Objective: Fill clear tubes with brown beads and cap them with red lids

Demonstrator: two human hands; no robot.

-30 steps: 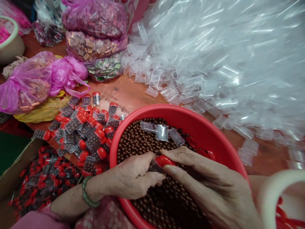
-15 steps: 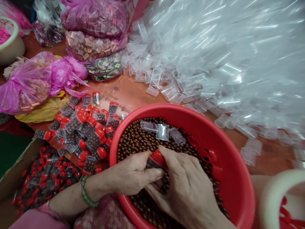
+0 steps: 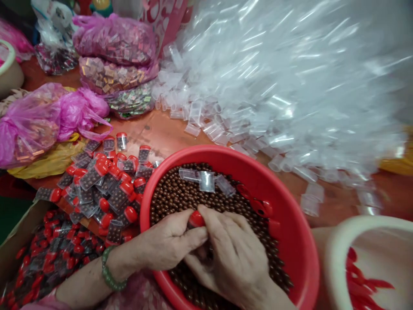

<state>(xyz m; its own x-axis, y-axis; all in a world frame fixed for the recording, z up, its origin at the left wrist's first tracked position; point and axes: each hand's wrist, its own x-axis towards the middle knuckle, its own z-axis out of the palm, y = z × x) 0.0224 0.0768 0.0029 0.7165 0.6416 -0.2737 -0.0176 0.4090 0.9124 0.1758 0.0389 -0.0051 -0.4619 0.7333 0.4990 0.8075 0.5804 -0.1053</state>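
Note:
My left hand (image 3: 174, 239), with a green bead bracelet (image 3: 111, 275) on its wrist, grips a small red-capped container (image 3: 196, 219). My right hand (image 3: 234, 254) closes round the same container from the other side, and the fingers of both cover most of it. Both hands are over a red basin (image 3: 290, 206) of shiny brown balls (image 3: 167, 196). Several clear plastic tubes (image 3: 206, 181) lie on the balls just beyond my fingers. Loose red caps (image 3: 258, 206) rest against the basin's right inner wall.
Left of the basin, filled red-capped containers (image 3: 106, 185) are heaped, with more in a box (image 3: 19, 224) below. Pink bags (image 3: 112, 41) stand behind. A large pile of clear tubes (image 3: 274, 86) covers the back right. A cream bucket (image 3: 335, 249) holds red pieces.
The view has turned slightly right, so the scene sits further left and more of the cream bucket shows. Both hands stay together on the container, with its red cap now showing less.

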